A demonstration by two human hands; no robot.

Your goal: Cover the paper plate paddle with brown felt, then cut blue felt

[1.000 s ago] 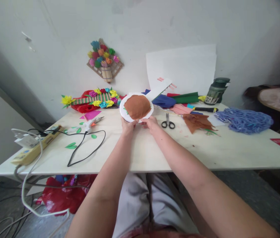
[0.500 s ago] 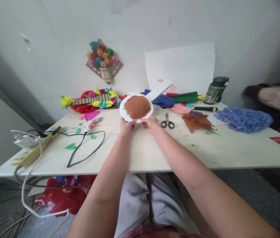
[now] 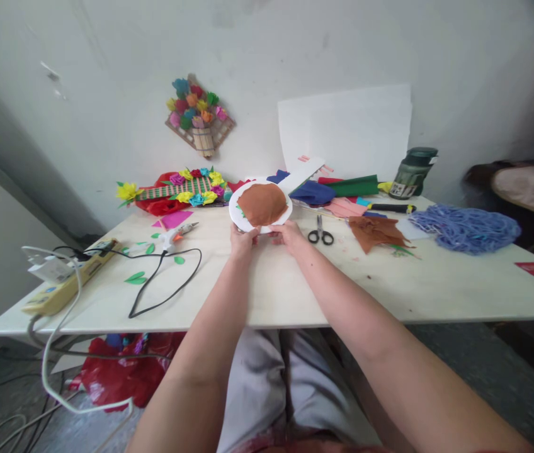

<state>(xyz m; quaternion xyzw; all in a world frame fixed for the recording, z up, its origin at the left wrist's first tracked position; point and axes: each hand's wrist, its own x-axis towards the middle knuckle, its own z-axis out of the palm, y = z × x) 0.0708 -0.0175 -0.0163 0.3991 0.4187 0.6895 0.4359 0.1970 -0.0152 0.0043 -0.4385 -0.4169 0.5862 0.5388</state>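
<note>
White paper plate (image 3: pixel 235 211), round, brown felt disc (image 3: pixel 262 204) covering centre, tilted up above table (image 3: pixel 267 289) mid-back. L hand (image 3: pixel 242 240) + R hand (image 3: pixel 287 234) both pinching lower rim. Scissors (image 3: pixel 320 233) just to R.

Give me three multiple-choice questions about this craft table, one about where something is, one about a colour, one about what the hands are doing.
1. Where do the black scissors lie?
A. right of the white disc
B. on the yellow power strip
C. under the table

2. What colour is the paper piece on the white disc?
A. green
B. brown
C. pink

3. How is the disc held?
A. left hand alone
B. lying untouched
C. both hands at its lower edge

Answers: 1 A, they lie on the table just right of it. 2 B, it is brown. 3 C, left hand and right hand grip the lower rim.
</note>
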